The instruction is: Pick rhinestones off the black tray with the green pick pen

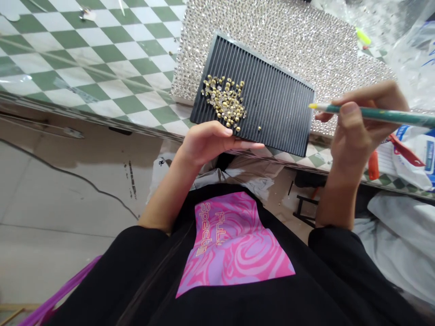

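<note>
The right hand has its thumb and forefinger pinched on a green pencil-like stick, whose yellow tip appears to be over the right rim of a black ridged tray. The left hand grips the tray's near side, thumb on top, forefinger stretched along the rim; the fingers underneath are hidden.

The tray sits at the near edge of the checked surface; whether it rests there or is held just above, I cannot tell. If that left grip slackened or tipped, the loose stones could slide over the near rim, and some might drop past the surface's edge to the floor. A knock from the stick could scatter them too.

The tray holds the gold-backed stones, heaped toward its left end beside the left thumb, with one stray to the right. Behind lies a glittering studded sheet. Toward the surface's far right corner is a clear plastic bag, contents unclear.
</note>
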`<state>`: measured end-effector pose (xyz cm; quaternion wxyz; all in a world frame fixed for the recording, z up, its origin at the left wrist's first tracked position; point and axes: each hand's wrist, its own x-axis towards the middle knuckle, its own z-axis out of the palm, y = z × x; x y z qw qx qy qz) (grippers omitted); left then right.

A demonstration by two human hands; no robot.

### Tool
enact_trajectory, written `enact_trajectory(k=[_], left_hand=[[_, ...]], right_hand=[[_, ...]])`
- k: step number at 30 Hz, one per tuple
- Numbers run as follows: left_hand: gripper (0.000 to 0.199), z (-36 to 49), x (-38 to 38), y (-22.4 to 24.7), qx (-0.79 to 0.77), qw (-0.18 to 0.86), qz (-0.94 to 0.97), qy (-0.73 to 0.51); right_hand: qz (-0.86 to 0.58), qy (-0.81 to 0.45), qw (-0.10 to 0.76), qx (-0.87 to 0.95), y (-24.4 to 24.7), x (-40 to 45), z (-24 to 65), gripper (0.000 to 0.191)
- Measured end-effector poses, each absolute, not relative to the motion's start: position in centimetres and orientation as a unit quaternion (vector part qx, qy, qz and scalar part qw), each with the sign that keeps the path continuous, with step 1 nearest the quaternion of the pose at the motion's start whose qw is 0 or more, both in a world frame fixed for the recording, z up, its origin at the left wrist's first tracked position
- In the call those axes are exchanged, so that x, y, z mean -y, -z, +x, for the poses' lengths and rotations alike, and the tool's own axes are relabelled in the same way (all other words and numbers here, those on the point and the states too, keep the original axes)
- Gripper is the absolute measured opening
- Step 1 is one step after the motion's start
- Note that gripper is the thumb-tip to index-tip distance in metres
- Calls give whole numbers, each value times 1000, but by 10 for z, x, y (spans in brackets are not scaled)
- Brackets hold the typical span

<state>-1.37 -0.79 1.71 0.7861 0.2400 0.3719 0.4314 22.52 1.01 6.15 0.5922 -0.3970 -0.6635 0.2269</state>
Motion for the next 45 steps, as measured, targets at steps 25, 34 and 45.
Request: enact_trajectory(k=[25, 34, 45], left_hand=[[41, -14, 7, -16, -344, 797, 297, -399], [37, -16, 8, -16, -344, 795, 301, -399], [38, -13, 6, -18, -367, 796, 275, -395]], right_hand=[[-350, -269, 386, 810, -56, -15, 210, 9], [-332, -276, 381, 818, -57, -16, 210, 4], [-315, -245, 372, 838, -63, -15, 204, 4]])
